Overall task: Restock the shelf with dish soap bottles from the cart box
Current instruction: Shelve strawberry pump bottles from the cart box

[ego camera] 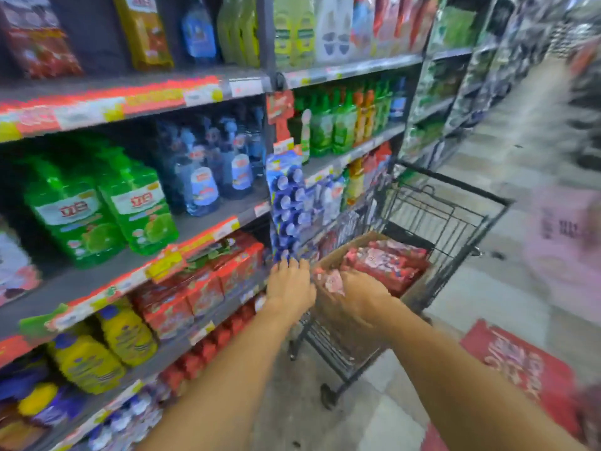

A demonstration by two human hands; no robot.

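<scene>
Cardboard box (328,260) sits in the black wire cart (455,216), tilted, open top, parked just beside the shelf (208,229). Box is packed with red dish soap packs (387,263), pink/white labels, lying flat in rows. Matching red packs (208,281) already stand side by side on the lower shelf, left of the cart. Image blurred, label text unreadable.

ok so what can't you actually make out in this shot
Head view:
- right hand grip on a red pack: motion blur hides the fingers.
- cardboard box: its depth, hidden by the red packs.
- shelf price tags: too blurred to read.
- far aisle: smeared.
</scene>
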